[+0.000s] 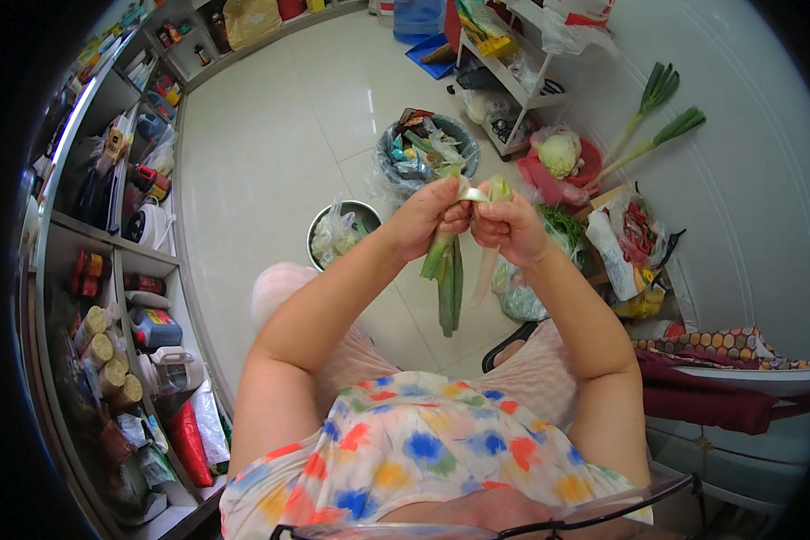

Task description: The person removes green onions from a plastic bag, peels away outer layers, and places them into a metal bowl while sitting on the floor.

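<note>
My left hand grips a scallion stalk, whose green leaves hang below the fist. My right hand is closed on a pale peeled layer of scallion that dangles beneath it. A white strip stretches between the fingertips of both hands, which nearly touch. Just beyond the hands stands a lined trash bin full of wrappers and plant scraps. Left of them, on the floor, a metal bowl holds cauliflower pieces in a plastic bag.
Two long scallions lean against the wall beside a red basin holding a cabbage. A bag of greens rests near my foot. Shelves line the left; a white rack stands at the back right.
</note>
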A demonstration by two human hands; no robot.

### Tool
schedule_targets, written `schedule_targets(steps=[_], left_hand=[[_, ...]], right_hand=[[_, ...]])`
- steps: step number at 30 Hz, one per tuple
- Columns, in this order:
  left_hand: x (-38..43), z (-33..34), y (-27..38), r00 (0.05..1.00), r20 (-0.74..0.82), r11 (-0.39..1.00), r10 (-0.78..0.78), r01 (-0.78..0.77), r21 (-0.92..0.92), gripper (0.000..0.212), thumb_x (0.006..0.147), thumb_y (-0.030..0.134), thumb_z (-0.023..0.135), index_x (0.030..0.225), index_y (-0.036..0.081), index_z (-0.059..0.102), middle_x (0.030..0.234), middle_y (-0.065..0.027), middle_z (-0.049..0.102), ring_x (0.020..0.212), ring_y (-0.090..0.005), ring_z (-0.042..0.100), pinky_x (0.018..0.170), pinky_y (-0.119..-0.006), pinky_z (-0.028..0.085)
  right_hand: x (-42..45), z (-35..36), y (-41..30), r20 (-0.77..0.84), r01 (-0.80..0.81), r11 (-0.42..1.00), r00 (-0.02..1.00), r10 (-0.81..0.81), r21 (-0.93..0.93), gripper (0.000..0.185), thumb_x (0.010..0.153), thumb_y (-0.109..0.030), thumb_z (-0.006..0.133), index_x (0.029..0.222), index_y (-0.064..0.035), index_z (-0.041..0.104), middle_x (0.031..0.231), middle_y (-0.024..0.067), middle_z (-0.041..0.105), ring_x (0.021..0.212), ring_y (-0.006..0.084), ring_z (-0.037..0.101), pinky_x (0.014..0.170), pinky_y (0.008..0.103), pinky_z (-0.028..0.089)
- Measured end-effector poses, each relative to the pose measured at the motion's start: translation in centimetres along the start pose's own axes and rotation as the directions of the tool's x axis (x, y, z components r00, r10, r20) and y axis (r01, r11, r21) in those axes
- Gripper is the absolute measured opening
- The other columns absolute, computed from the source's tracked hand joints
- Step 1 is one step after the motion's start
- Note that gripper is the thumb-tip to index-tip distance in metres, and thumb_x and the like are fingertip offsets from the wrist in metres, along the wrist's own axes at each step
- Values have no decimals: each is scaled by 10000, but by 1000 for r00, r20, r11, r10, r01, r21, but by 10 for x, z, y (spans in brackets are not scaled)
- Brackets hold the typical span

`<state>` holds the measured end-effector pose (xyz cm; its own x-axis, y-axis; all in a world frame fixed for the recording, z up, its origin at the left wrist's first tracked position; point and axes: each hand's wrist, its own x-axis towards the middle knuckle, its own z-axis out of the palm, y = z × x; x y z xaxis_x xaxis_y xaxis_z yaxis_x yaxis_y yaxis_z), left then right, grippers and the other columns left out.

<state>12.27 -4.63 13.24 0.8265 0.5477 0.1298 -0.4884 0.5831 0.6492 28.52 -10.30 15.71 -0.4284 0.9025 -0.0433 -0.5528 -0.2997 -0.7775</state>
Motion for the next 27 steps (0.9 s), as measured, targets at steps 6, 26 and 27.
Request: schedule_targets(steps=[6, 26, 27], left_hand=[[8, -6, 6, 1000, -8, 996, -23, 22, -83, 372, 896, 447, 454, 801, 88, 484, 606, 50, 399, 515, -45, 356, 517, -179, 322], [-16, -42, -24, 986, 1, -385, -165, -66, 920, 333, 788, 319, 621, 957, 53, 516, 880, -92, 543, 793, -312, 567, 670, -424, 442], [-16, -42, -26, 993, -1, -421, -116, -48, 906, 331, 795, 321, 612, 956, 52, 507, 879, -92, 544, 787, -315, 569, 665, -429, 442]], right_hand=[[14, 0, -3, 63, 34, 999, 997, -36, 39, 103, 821, -157, 568, 858, -94, 495, 546, -59, 354, 441, 26, 306, 394, 186, 219], [6, -26, 20, -127, -44, -326, 963, 236, -944, 311, 822, -298, 586, 921, -21, 484, 800, 163, 599, 726, 308, 601, 622, 408, 466], [5, -24, 21, -159, -85, -352, 970, 185, -932, 309, 823, -298, 581, 924, -27, 473, 816, 169, 602, 740, 328, 596, 629, 425, 463]])
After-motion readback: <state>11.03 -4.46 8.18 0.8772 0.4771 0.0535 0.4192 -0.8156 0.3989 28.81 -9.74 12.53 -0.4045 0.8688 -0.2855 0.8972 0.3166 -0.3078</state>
